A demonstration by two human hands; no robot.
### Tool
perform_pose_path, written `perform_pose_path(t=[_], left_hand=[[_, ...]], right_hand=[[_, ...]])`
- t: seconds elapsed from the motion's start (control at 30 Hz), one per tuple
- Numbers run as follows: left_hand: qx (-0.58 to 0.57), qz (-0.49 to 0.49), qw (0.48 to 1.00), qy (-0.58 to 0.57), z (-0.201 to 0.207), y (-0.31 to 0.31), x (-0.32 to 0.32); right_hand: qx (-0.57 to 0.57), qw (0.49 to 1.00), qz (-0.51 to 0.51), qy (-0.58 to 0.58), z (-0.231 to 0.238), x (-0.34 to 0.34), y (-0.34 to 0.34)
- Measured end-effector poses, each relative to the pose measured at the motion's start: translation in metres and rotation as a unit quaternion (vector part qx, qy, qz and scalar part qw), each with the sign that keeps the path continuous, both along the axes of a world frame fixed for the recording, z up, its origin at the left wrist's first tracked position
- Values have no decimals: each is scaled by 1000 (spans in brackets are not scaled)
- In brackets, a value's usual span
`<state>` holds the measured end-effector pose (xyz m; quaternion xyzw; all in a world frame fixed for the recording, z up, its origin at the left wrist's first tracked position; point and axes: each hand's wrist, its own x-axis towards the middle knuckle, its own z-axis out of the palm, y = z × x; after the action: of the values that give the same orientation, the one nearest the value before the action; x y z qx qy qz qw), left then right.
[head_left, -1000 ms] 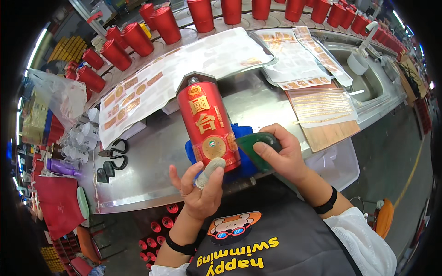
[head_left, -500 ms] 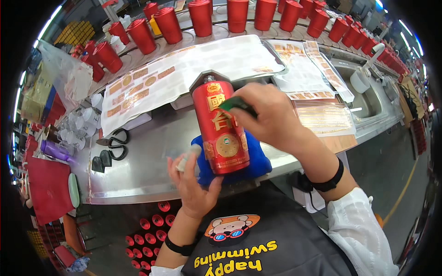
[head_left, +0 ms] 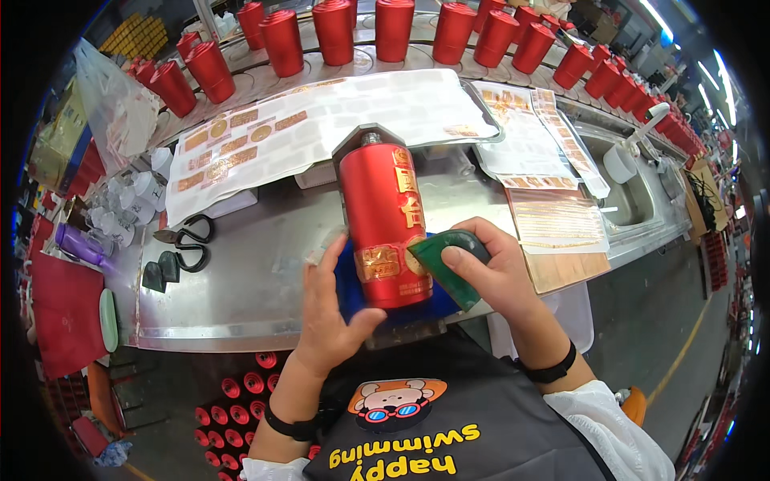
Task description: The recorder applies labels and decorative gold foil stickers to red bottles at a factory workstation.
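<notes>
A red bottle (head_left: 373, 200) with gold characters and gold labels leans in a dark angular holder (head_left: 365, 132), its lower end over a blue cloth (head_left: 347, 272). My right hand (head_left: 497, 268) grips a green scraper (head_left: 449, 264), thumb on its face. The scraper's edge lies against the gold round label near the bottle's lower right side. My left hand (head_left: 329, 317) is at the bottle's lower left, thumb and forefinger spread apart. Something whitish covers or sits at its fingertips (head_left: 325, 247); I cannot make out which.
White label sheets (head_left: 345, 112) lie behind the bottle, with more sheets (head_left: 529, 144) at right. Black-handled scissors (head_left: 192, 236) and small dark pieces (head_left: 160, 272) are at left. Red bottles (head_left: 393, 32) line the conveyor at the back. A sink (head_left: 634, 180) is far right.
My right hand has moved the scraper down from the bottle's upper part to its lower right. The bottle has rolled, its characters shifting right. My left hand has come up beside it.
</notes>
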<state>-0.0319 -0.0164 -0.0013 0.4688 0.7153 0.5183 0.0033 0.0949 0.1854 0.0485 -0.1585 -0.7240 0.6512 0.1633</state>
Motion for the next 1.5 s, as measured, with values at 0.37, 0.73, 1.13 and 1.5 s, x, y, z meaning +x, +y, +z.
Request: perform_pose_path(t=[0.37, 0.73, 1.13, 1.5], left_hand=[[80, -45, 942, -322, 12, 36, -6], [-62, -28, 998, 12, 3, 11, 8], [-96, 48, 987, 121, -12, 11, 6], [-139, 62, 971, 184, 6, 6, 6]], right_hand=[[19, 999, -12, 29, -3, 2, 1], [523, 810, 83, 252, 0, -4, 0], [385, 881, 138, 238, 4, 9, 8], [227, 957, 83, 161, 0, 23, 7]])
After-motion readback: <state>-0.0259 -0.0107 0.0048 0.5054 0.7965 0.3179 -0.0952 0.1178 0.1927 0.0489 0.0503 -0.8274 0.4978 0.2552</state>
